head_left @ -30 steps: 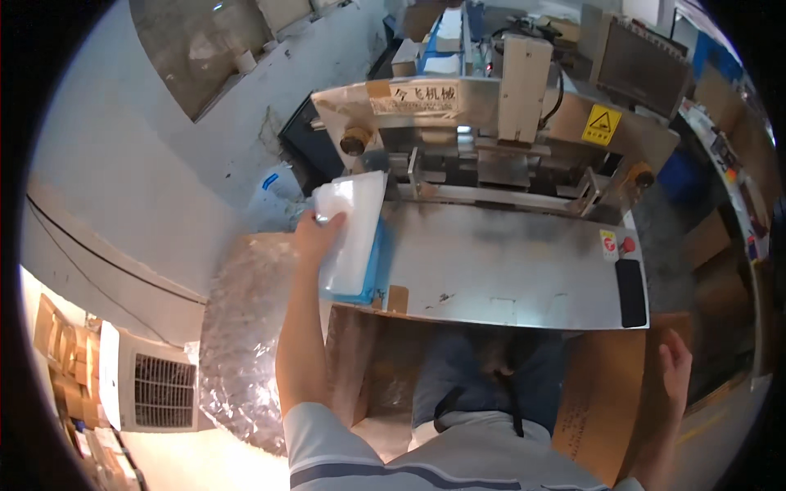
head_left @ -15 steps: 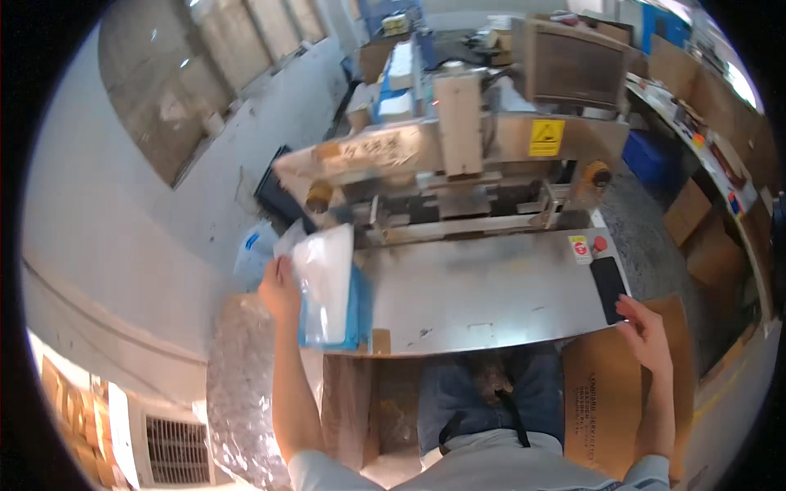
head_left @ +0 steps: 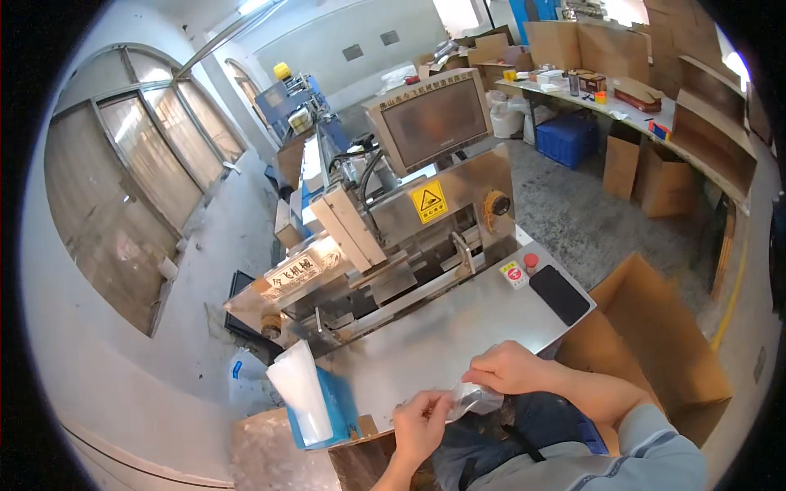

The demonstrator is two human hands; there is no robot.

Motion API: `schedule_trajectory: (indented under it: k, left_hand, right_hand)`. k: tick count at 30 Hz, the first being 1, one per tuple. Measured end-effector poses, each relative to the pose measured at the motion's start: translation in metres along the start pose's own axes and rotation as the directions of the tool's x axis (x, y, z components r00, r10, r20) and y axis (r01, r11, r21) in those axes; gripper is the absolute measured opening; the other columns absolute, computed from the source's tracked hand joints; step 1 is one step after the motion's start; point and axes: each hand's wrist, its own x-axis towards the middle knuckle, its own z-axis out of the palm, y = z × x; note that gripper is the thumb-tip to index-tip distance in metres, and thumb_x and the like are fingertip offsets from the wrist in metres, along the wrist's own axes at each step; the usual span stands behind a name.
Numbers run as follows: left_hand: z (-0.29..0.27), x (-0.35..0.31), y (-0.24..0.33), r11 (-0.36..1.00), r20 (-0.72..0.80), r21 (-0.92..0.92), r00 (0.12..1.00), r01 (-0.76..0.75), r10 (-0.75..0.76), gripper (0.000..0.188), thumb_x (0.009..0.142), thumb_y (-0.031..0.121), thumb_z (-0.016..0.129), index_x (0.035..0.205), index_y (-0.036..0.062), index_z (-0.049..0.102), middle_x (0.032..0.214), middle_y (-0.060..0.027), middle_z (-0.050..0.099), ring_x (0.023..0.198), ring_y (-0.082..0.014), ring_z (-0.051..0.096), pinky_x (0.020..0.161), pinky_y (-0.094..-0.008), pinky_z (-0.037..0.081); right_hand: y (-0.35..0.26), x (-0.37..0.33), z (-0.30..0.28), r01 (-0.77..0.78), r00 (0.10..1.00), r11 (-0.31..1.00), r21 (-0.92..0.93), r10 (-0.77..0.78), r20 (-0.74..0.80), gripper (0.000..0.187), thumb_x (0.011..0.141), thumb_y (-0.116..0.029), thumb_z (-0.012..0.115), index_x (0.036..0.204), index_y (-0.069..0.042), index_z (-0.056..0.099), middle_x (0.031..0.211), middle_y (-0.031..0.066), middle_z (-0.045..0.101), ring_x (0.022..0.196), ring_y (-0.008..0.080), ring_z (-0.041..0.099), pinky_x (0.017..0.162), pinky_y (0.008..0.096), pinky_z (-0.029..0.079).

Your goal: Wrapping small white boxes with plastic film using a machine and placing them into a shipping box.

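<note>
A small clear plastic bag [head_left: 476, 400] is stretched between my two hands, over my lap at the front edge of the steel machine table [head_left: 442, 327]. My left hand [head_left: 419, 425] pinches its left side between thumb and fingers. At its upper right, my right hand [head_left: 509, 367] is closed on the bag, the fingers bent inward. Whether anything is inside the bag, I cannot tell. To the left, a stack of white translucent bags [head_left: 301, 393] leans in a blue holder [head_left: 342, 403] on the table's corner, apart from both hands.
Behind the table stands a machine with a metal front plate [head_left: 475, 196] and a monitor [head_left: 438, 123]. A black phone [head_left: 562, 295] and a red button [head_left: 530, 260] are at the table's right end. An open cardboard box [head_left: 663, 344] stands to the right, near my forearm.
My left hand has come from beside the bag stack to the front middle. My right hand has left the phone's side and joined it at the clear bag. The view has turned right.
</note>
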Motion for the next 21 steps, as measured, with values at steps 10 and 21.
schedule_trajectory:
  k: [10, 21]
  left_hand:
    - [0.024, 0.005, -0.066, 0.968, -0.166, -0.099, 0.956, 0.228, -0.242, 0.012, 0.09, 0.01, 0.073, 0.095, 0.0005, 0.069, 0.078, -0.0046, 0.068, 0.055, -0.011, 0.053, 0.052, -0.0262, 0.043]
    - [0.003, 0.038, -0.03, 0.905, 0.423, 0.388, 0.906, -0.174, -0.007, 0.018, 0.088, 0.019, 0.071, 0.101, 0.0063, 0.073, 0.086, -0.0148, 0.072, 0.067, -0.0325, 0.068, 0.064, -0.0405, 0.054]
  right_hand:
    - [0.013, -0.009, 0.013, 0.306, 0.914, 0.951, -0.042, -0.306, -0.265, 0.016, 0.081, -0.019, 0.078, 0.082, -0.006, 0.067, 0.093, 0.007, 0.067, 0.096, 0.0278, 0.066, 0.085, 0.0383, 0.054]
    - [0.042, -0.012, 0.022, 0.057, 0.97, 0.961, -0.269, 0.011, 0.242, 0.016, 0.088, -0.024, 0.065, 0.089, -0.008, 0.063, 0.078, 0.0149, 0.067, 0.087, 0.0346, 0.066, 0.103, 0.0527, 0.042]
